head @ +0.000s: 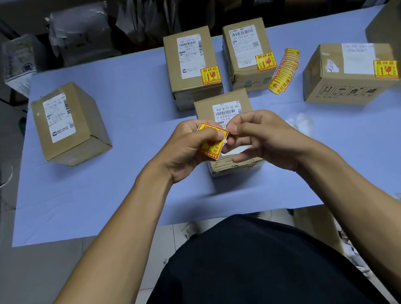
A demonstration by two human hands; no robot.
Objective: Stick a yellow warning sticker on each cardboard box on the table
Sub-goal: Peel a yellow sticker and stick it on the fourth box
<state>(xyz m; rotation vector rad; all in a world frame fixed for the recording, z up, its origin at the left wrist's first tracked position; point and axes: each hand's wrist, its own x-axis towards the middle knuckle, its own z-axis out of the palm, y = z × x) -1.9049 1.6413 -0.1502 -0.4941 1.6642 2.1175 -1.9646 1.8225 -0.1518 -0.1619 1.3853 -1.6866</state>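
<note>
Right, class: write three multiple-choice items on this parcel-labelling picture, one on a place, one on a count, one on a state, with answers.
1. Where does the strip of spare stickers lie?
A. on the floor
B. on the table, right of the back boxes
C. on the left box

2. How many boxes visibly carry a yellow sticker?
A. one
B. three
C. five

3. What is the left hand doing?
A. resting flat
B. gripping a sticker
C. lifting a box

Answers: B, the strip fans out beside the back right box; B, three box tops show one; B, its fingers curl round the sticker.
</note>
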